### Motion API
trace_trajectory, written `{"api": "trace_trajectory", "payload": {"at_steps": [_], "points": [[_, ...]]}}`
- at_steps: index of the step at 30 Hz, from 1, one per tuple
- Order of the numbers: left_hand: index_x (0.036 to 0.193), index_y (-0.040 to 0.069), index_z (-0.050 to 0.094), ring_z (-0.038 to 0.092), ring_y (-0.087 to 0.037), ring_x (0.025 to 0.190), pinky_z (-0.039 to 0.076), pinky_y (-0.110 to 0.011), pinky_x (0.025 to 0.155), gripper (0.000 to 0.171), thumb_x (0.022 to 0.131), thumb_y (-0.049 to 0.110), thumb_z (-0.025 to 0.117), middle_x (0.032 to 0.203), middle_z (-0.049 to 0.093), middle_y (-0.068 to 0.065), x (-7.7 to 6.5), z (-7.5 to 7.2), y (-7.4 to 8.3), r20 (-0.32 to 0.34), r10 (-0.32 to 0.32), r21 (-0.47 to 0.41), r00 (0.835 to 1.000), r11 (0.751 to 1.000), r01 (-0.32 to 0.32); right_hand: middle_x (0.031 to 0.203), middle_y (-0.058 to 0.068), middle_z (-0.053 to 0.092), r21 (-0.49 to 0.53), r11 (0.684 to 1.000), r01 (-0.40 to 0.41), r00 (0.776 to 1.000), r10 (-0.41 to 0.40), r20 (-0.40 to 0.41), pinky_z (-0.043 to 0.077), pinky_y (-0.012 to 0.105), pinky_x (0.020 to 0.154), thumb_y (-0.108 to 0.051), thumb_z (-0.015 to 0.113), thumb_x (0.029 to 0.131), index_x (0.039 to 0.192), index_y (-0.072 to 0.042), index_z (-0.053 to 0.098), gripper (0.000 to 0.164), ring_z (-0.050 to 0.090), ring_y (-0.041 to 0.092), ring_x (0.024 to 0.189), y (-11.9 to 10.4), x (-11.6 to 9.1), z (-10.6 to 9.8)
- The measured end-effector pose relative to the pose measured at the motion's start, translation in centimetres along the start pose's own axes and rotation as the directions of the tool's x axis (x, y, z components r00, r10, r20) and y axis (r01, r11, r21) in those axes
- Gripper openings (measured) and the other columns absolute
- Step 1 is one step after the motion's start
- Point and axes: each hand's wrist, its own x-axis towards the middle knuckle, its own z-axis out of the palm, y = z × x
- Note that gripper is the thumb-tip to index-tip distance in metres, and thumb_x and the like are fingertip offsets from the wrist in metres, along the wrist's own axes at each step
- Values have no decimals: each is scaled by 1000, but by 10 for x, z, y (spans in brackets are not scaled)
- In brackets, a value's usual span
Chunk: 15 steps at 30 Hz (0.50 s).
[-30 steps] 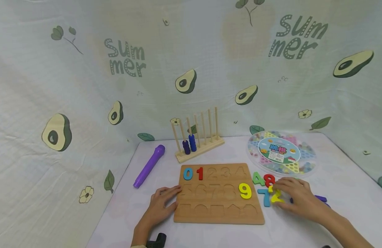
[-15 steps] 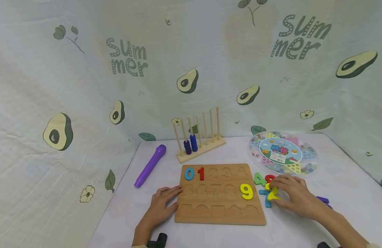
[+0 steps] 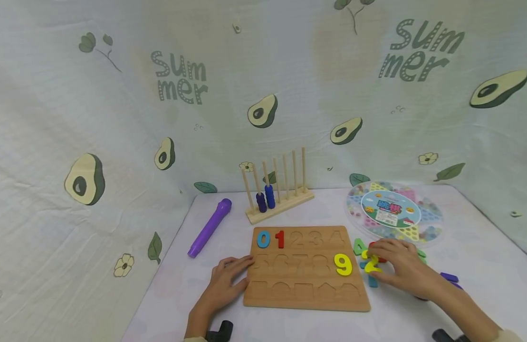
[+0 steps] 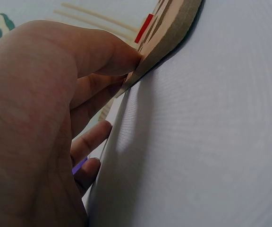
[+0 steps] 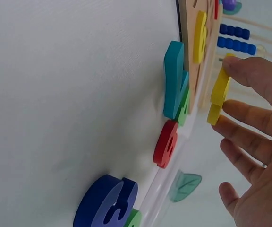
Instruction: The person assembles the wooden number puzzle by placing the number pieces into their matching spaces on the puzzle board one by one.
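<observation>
Right wrist: yellow 2 (image 5: 219,90) lifted off table (image 5: 70,94).

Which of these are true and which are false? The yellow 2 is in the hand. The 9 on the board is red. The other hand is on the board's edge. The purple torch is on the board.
1. The right hand pinches the yellow 2. True: in the right wrist view the 2 is lifted clear of the table.
2. The 9 on the wooden board is red. False: it is yellow; the red piece on the board is the 1.
3. The left hand rests on the board's left edge. True.
4. The purple torch lies on the board. False: it lies on the table, to the board's left.
</observation>
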Motion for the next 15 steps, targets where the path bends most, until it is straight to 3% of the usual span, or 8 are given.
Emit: {"api": "trace_trajectory", "payload": {"at_steps": [15], "points": [[142, 29, 58, 39, -25, 131, 28, -57, 99, 47, 96, 27, 64, 149, 50, 12, 1, -1, 1, 7, 2, 9, 1000, 1000, -2, 121, 7, 65, 14, 1000, 23, 1000, -23, -2, 25, 63, 95, -34, 88, 75, 115, -14, 71, 47, 48, 39, 121, -7, 13, 5]]}}
